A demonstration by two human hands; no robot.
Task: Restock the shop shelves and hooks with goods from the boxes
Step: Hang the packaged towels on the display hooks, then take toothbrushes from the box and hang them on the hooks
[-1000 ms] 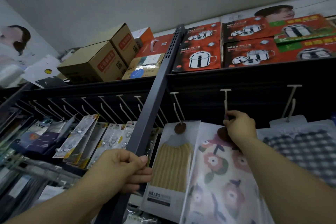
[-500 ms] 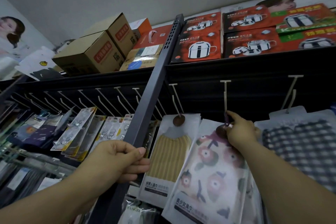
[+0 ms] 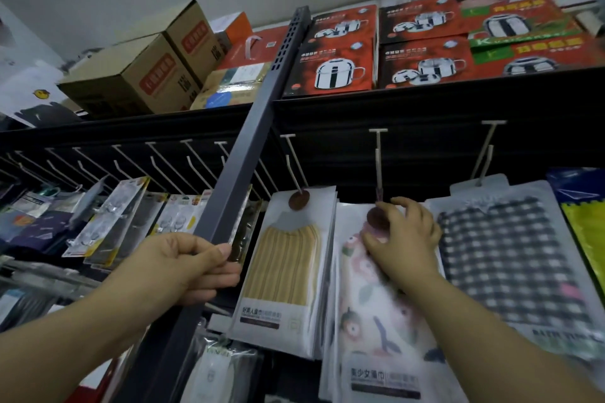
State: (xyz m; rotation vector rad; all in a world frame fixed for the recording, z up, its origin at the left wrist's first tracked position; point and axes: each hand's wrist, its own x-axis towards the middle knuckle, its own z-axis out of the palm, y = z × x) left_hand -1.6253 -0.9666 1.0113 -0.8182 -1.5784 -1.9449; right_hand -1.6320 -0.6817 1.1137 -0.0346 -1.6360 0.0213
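My left hand (image 3: 193, 267) grips the dark metal upright post (image 3: 248, 147) of the shelving. My right hand (image 3: 404, 239) holds the top of a floral-print apron pack (image 3: 370, 321), fingers around its brown round tag, just below the tip of a white hook (image 3: 378, 167). Whether the pack hangs on the hook I cannot tell. To its left a yellow striped apron pack (image 3: 284, 268) hangs from another hook. To its right hangs a black-and-white checked pack (image 3: 510, 258).
Several bare white hooks (image 3: 131, 160) run along the dark back panel at left, above carded goods (image 3: 111, 222). On the top shelf stand brown cartons (image 3: 137, 78) and red pot boxes (image 3: 337, 62). A yellow-green pack (image 3: 586, 239) hangs at far right.
My right hand has slid down from the hook's tip with the floral pack's tag. The left hand keeps its grip on the post. The view has shifted a little.
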